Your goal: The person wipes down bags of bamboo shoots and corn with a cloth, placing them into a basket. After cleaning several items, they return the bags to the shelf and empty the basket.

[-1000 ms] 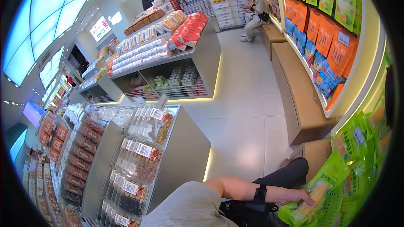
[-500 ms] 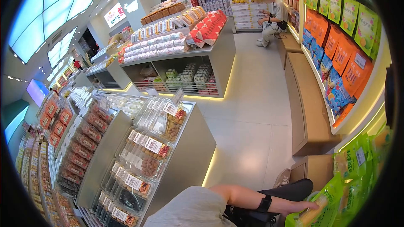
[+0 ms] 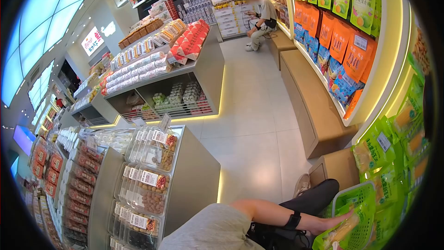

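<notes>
My left hand reaches in from the bottom, with a black band around the wrist. Its fingers are closed over the edge of a green packet of corn, partly see-through with a yellow cob inside. The packet is at a light green perforated basket, beside my bent leg. Similar green corn packets hang and lie just right of the basket. My right hand is out of view.
A tan bench ledge runs along the right wall below hanging orange bags. Left stands a grey display counter with clear nut boxes. A person crouches at the far end of the aisle.
The view has swung right, so the shelves appear farther left. The corn packet in my left hand has shifted slightly, and more of the basket shows now.
</notes>
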### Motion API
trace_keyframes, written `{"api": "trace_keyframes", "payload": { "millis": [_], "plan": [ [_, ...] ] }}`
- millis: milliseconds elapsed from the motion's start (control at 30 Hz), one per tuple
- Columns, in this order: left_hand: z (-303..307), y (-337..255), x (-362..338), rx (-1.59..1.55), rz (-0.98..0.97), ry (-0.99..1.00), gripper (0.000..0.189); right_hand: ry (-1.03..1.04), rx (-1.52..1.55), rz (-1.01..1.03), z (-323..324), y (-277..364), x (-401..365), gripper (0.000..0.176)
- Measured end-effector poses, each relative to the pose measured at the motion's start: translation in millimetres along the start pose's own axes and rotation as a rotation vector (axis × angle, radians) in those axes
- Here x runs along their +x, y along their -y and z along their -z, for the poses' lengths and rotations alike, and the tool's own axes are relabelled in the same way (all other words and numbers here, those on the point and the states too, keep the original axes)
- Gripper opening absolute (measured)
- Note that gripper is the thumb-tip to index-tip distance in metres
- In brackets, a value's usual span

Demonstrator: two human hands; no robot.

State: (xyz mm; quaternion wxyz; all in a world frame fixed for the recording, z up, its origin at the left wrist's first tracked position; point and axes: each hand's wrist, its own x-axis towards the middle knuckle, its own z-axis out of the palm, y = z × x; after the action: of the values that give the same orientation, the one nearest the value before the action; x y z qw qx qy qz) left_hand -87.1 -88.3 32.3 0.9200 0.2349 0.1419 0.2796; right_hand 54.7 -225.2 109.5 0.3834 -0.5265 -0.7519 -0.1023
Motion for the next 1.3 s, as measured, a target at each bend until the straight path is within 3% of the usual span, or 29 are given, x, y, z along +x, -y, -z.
{"api": "trace_keyframes", "payload": {
  "millis": [100,167,233,300,367,533,600,633,700,767,800,833,867,900,933,1033,1167,1300],
  "plan": [
    [-4,0,0,-0.021,0.007,0.004,0.092,0.151,0.145,0.167,-12,19,29,0.026],
    [-5,-1,-1,-0.031,0.008,0.003,0.092,0.181,0.189,0.135,-16,18,42,0.025],
    [-7,-1,-1,-0.043,0.014,0.007,0.093,0.399,0.352,-0.280,-14,13,56,0.023],
    [-7,0,0,-0.045,0.020,0.008,0.094,0.435,0.312,-0.310,-27,-18,60,0.024],
    [-7,0,1,-0.051,0.026,0.010,0.095,0.124,0.051,0.249,-27,-25,81,0.024],
    [-11,-7,-1,-0.054,0.023,0.006,0.097,0.109,-0.009,0.228,-24,-18,88,0.024],
    [-12,-8,-5,-0.062,0.023,0.006,0.098,0.616,0.209,-0.340,-16,-11,81,0.021],
    [-13,-11,-9,-0.076,0.028,0.008,0.099,0.619,0.206,-0.347,-13,-2,76,0.021],
    [-15,-19,-19,-0.088,0.025,0.004,0.100,0.416,0.392,-0.004,-9,17,65,0.019],
    [-25,-32,-33,0.106,0.034,-0.058,0.106,0.343,0.250,0.257,-5,23,58,0.022],
    [-25,-26,-34,0.222,0.040,-0.242,0.103,0.399,0.334,0.110,-2,28,59,0.021],
    [-41,-30,-43,-0.036,0.085,-0.047,0.099,0.444,0.394,-0.070,6,34,62,0.021],
    [-46,-33,-47,-0.099,0.136,0.100,0.097,0.328,0.276,0.031,6,27,57,0.018],
    [-37,-20,-40,-0.083,0.164,0.044,0.094,0.227,0.138,0.131,2,16,52,0.024],
    [-42,-20,-45,-0.057,0.219,-0.052,0.089,0.162,0.134,0.054,0,10,55,0.035],
    [-41,-15,-55,-0.003,0.205,-0.085,0.084,0.126,0.079,-0.094,12,3,80,0.042],
    [-47,-28,-66,0.164,0.120,-0.048,0.094,0.234,0.099,0.045,19,20,67,0.038],
    [-50,-25,-72,0.247,0.177,-0.078,0.093,0.160,0.109,-0.040,19,14,71,0.040]
  ]
}}
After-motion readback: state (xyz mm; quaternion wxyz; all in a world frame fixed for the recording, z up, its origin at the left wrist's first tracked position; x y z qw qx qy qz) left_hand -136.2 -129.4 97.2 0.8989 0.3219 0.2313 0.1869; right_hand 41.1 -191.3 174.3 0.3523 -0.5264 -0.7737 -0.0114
